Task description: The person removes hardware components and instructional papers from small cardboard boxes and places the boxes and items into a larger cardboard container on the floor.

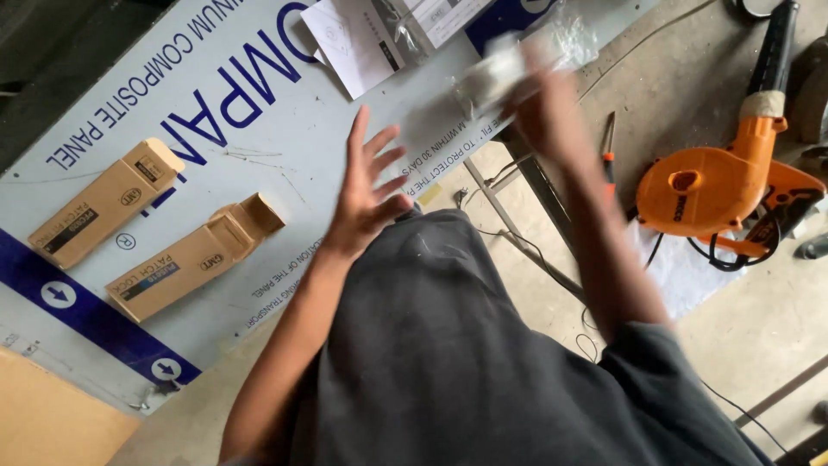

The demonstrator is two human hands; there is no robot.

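Note:
My left hand point(366, 192) hovers open, fingers spread, above the white panel point(285, 138) with blue print. My right hand point(536, 97) is blurred by motion at the panel's edge and grips a pale, whitish object point(493, 71) whose kind I cannot make out. Two long brown cardboard boxes lie on the panel to the left of my left hand. The nearer box point(191, 261) has its end flap open. The farther box point(103, 204) is closed.
A folded paper sheet point(352, 39) and a clear plastic bag point(571, 34) lie at the panel's top. An orange electric blower point(716, 192) sits on the concrete floor at right, beside an orange-handled hand tool point(608, 142) and thin cables point(535, 255). A wooden board point(43, 418) is bottom left.

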